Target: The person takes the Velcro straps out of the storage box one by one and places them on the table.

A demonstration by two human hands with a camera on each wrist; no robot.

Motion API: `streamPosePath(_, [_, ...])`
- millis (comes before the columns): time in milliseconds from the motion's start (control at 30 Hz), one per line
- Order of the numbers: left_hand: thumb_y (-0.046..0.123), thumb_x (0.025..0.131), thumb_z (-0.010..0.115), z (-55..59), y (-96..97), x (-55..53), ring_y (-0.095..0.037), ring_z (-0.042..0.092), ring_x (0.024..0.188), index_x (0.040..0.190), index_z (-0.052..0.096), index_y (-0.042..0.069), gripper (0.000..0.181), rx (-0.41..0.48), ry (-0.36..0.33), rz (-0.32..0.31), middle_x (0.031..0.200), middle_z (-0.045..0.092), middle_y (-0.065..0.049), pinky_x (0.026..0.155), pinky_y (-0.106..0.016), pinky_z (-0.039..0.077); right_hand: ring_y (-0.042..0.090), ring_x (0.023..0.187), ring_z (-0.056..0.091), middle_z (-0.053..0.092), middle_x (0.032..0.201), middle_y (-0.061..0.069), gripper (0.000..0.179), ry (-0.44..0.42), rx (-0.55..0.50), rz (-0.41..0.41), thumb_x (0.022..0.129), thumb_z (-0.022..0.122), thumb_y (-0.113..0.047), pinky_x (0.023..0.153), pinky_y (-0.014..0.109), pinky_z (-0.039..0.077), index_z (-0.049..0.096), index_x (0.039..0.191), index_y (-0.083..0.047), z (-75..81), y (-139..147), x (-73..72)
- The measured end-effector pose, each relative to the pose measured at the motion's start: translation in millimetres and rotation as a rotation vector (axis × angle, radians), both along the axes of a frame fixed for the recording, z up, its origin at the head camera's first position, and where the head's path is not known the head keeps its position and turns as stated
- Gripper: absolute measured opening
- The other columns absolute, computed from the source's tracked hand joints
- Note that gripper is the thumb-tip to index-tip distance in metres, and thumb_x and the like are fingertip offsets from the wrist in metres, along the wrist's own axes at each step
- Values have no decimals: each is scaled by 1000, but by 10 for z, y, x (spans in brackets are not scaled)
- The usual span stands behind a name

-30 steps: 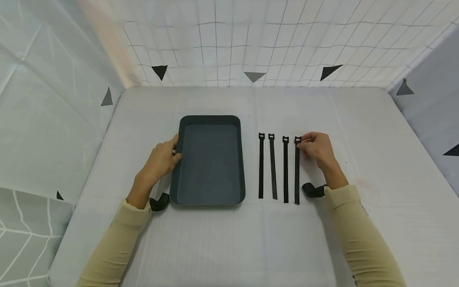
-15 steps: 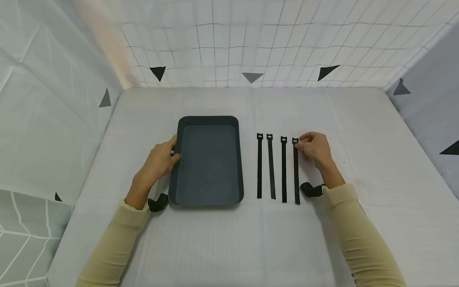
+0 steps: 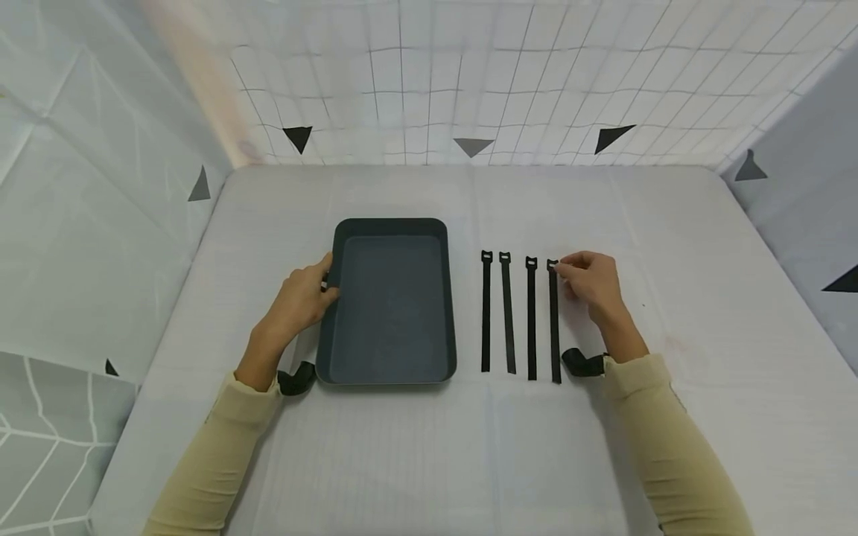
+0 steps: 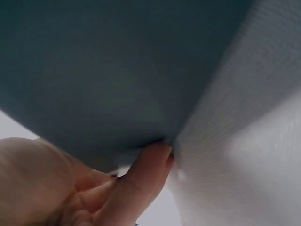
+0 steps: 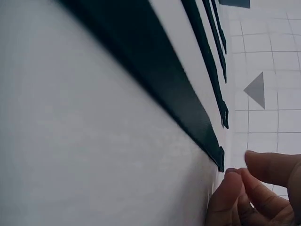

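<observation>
My left hand (image 3: 302, 298) grips the left wall of a dark grey rectangular tray (image 3: 392, 309), thumb at the rim. In the left wrist view a fingertip (image 4: 157, 150) presses low on the tray's outer side (image 4: 117, 84), close to the tabletop. Several black hook-and-loop cable ties lie in a row right of the tray, slotted heads away from me. Beside the head of the rightmost cable tie (image 3: 554, 320) is my right hand (image 3: 593, 283). The right wrist view has its thumb and fingers apart just past that cable tie's head (image 5: 221, 159), with nothing between them.
The other cable ties (image 3: 532, 320) lie roughly parallel, between the tray and the rightmost one. A gridded white wall (image 3: 429, 89) stands behind the white tabletop (image 3: 429, 461). Sheeted side walls (image 3: 100, 186) flank it. Black wrist-worn pieces (image 3: 297, 380) sit close to the table.
My right hand has shifted very slightly beside the rightmost cable tie's head. The left hand, tray and cable ties stay in place; the head view drifts a little.
</observation>
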State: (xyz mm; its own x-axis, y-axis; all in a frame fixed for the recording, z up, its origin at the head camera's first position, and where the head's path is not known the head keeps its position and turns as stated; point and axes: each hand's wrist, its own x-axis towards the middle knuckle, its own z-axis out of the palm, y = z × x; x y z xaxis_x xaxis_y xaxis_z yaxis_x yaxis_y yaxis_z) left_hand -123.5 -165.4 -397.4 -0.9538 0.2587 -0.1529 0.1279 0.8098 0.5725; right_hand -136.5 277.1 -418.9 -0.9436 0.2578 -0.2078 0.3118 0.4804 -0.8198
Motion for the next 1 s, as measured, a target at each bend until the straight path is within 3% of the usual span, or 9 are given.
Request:
streamPosePath(167, [7, 100, 56, -16, -3, -31, -45, 58, 113, 154, 21, -5, 66, -8, 3, -4, 134, 51, -34, 85, -51, 50, 14, 72, 59, 61, 100, 15, 31, 59, -23, -18, 99, 58, -19, 60, 21, 52, 63, 116, 7, 26, -31, 57])
streamPosePath(433, [22, 105, 51, -20, -65, -50, -45, 59, 113, 154, 24, -4, 62, -25, 30, 14, 136, 50, -33, 89, -55, 49, 23, 77, 62, 62, 99, 18, 30, 144, 8, 47, 100, 57, -19, 60, 21, 53, 64, 112, 7, 102, -79, 120])
streamPosePath(567, [25, 107, 45, 1, -118, -51, -40, 65, 101, 150, 33, -6, 54, -41, 86, 53, 130, 58, -29, 80, -52, 51, 30, 81, 61, 63, 100, 21, 30, 191, 55, 120, 101, 56, -19, 62, 22, 53, 64, 111, 8, 175, -71, 140])
streamPosePath(667, [23, 107, 42, 17, -176, -65, -35, 66, 80, 146, 41, -7, 48, -38, 145, 81, 124, 62, -27, 66, -46, 50, 33, 82, 61, 64, 100, 24, 31, 219, 106, 170, 101, 55, -20, 62, 22, 53, 64, 110, 8, 243, -51, 171])
streamPosePath(767, [21, 107, 42, 30, -239, -73, -32, 63, 75, 142, 47, -7, 45, -38, 200, 104, 122, 63, -26, 62, -45, 48, 33, 82, 62, 65, 98, 23, 31, 251, 176, 197, 101, 54, -21, 62, 22, 51, 66, 110, 7, 309, -21, 213])
streamPosePath(833, [19, 106, 43, 34, -280, -72, -34, 63, 81, 140, 49, -8, 44, -44, 227, 106, 124, 62, -27, 68, -48, 49, 33, 83, 62, 66, 98, 22, 31, 274, 240, 215, 102, 53, -22, 64, 25, 49, 67, 110, 6, 347, 9, 243])
streamPosePath(900, [16, 105, 45, 32, -324, -63, -40, 62, 99, 138, 51, -10, 42, -49, 256, 100, 128, 59, -29, 82, -53, 48, 34, 87, 62, 67, 99, 21, 32, 300, 297, 237, 102, 53, -22, 68, 33, 48, 67, 111, 5, 378, 41, 272])
streamPosePath(1000, [13, 103, 49, 29, -384, -31, -47, 50, 120, 134, 53, -13, 40, -73, 310, 90, 134, 53, -31, 99, -58, 38, 37, 95, 61, 67, 106, 22, 32, 330, 358, 272, 102, 52, -21, 75, 46, 47, 67, 114, 5, 400, 91, 305])
